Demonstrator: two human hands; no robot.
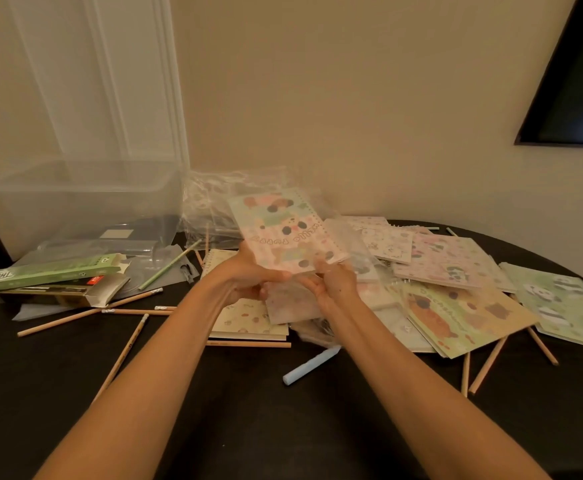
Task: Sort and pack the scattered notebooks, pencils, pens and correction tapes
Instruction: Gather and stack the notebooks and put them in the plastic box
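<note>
Both hands hold a pastel spiral notebook (288,232) with cartoon animals, raised and tilted above the dark table (248,410). My left hand (248,278) grips its near left edge. My right hand (335,284) holds its near right corner together with a thin clear plastic sleeve (348,237). Beneath them lies a cream notebook (245,318). More notebooks (452,263) are scattered to the right, among them a green panda one (567,303). Wooden pencils (65,320) lie loose on the left and at the right (487,368). A pale blue pen (312,365) lies near the middle.
A large clear plastic bin (75,199) stands at the back left against the wall. In front of it lie a green pencil box (54,271) and an open cardboard box (65,294). A crumpled pile of clear bags (213,202) sits behind the held notebook.
</note>
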